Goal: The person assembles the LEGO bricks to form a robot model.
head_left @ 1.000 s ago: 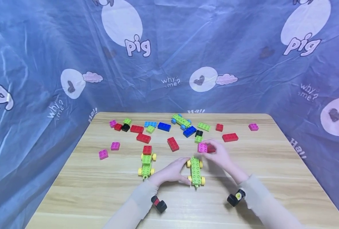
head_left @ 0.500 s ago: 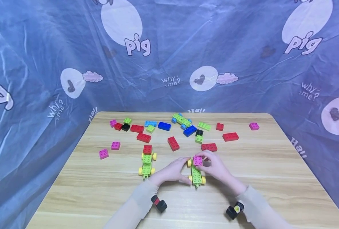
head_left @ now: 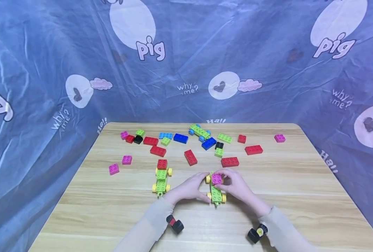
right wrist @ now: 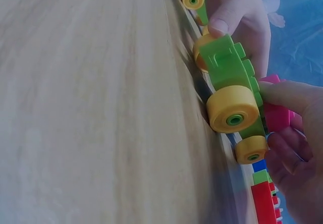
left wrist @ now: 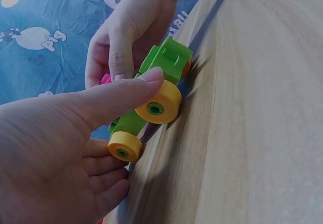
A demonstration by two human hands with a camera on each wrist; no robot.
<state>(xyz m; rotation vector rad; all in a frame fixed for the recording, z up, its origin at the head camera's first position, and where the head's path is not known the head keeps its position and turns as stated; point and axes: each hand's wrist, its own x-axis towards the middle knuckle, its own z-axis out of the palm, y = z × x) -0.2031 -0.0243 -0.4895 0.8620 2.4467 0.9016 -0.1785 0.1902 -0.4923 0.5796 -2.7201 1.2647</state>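
We expect the pink brick (head_left: 216,179) to be light and stiff, best pinched by its sides as our right hand (head_left: 236,184) does, while our left hand (head_left: 186,189), thumb and fingers spread, grips the green car (head_left: 216,196) at its wheels (left wrist: 164,101).

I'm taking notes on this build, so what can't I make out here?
Head view: studs of the green wheeled base under the pink four-stud brick, covered by that brick.
Left wrist view: most of the pink four-stud brick, behind the left hand and right hand.
Right wrist view: whether it is fully seated; the right hand covers part of the joint.
Right wrist view: a red brick, cut off by the bottom edge.
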